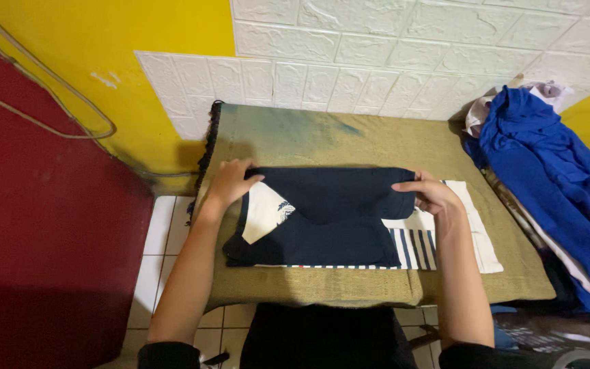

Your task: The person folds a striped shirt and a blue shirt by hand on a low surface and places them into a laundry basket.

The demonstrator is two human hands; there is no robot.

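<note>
A navy and white garment (329, 219) lies partly folded on a table covered with an olive-brown cloth (377, 140). It shows a cream panel with a small dark print at its left and navy stripes at its lower right. My left hand (230, 183) grips the garment's upper left corner. My right hand (431, 195) pinches the upper right end of the navy fold. The top navy layer is folded over toward me between the two hands.
A heap of clothes led by a bright blue garment (548, 184) lies at the table's right side. Behind are a white brick-pattern wall (390, 55) and yellow paint. A dark red panel (42, 225) stands left, with white floor tiles (158, 239) below.
</note>
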